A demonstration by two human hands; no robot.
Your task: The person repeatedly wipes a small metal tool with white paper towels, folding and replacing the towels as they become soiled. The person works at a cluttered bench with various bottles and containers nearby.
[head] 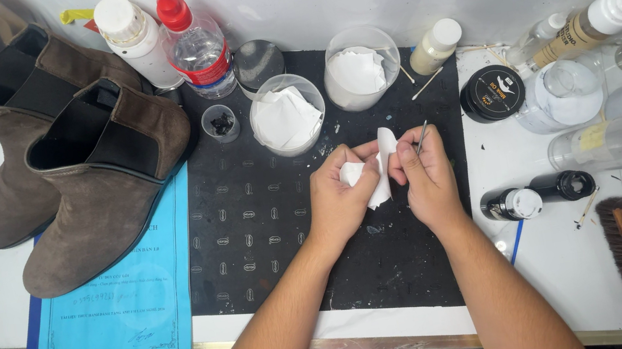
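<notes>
Both hands pinched a white tissue strip (378, 167), its length upright; the right hand (427, 179) also gripped a thin metal pick (422, 135), tip pointing up-right, beside the left hand (337, 200).

A small white cloth (378, 167), crumpled and folded, is pinched upright between both hands above the black mat; one end sticks up past the fingers. A thin metal pick (422, 135) tilts up from the right hand, just beside the cloth
</notes>
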